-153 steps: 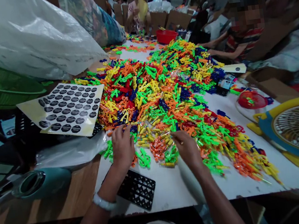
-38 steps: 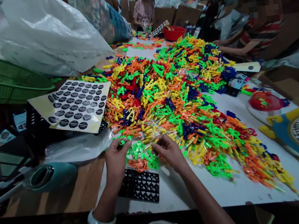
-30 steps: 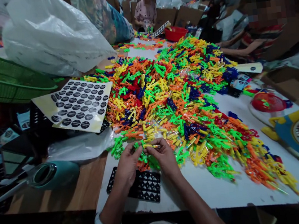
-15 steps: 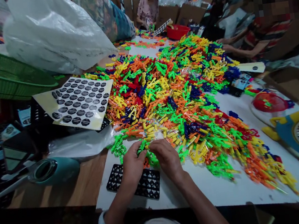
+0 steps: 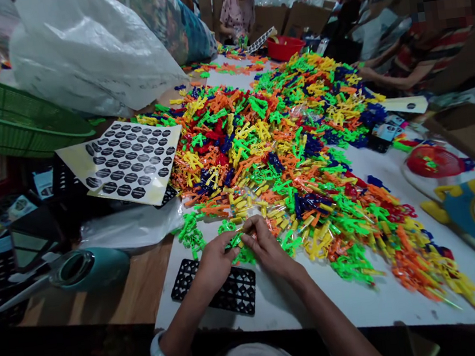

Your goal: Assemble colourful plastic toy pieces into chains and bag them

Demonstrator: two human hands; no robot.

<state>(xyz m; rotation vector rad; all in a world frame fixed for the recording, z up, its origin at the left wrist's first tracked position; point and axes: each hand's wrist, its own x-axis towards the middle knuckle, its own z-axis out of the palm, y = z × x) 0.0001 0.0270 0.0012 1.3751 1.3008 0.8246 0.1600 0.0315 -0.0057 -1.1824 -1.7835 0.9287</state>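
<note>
My left hand (image 5: 216, 261) and my right hand (image 5: 267, 249) meet at the near edge of a pile of small coloured plastic pieces (image 5: 258, 135). The fingertips of both hands are pinched together, and what they hold is too small and hidden to make out. Green plastic pieces (image 5: 243, 255) lie just under and behind the fingers. A black perforated plastic tray (image 5: 235, 296) rests on the white tabletop (image 5: 280, 311) beneath my left wrist. More green pieces (image 5: 191, 233) sit left of my left hand. Several pieces in the pile have clear wrapping.
At left are a sheet of black stickers (image 5: 131, 159), a teal bottle (image 5: 101, 268), a clear plastic bag (image 5: 131, 228) and a green basket (image 5: 9, 122). A blue-yellow fan (image 5: 462, 208) stands at right. Two people (image 5: 418, 66) sit across the table, near a red basin (image 5: 284, 49).
My fingertips have come together, the right hand's fingers closing in against the left's. The whole view has shifted slightly.
</note>
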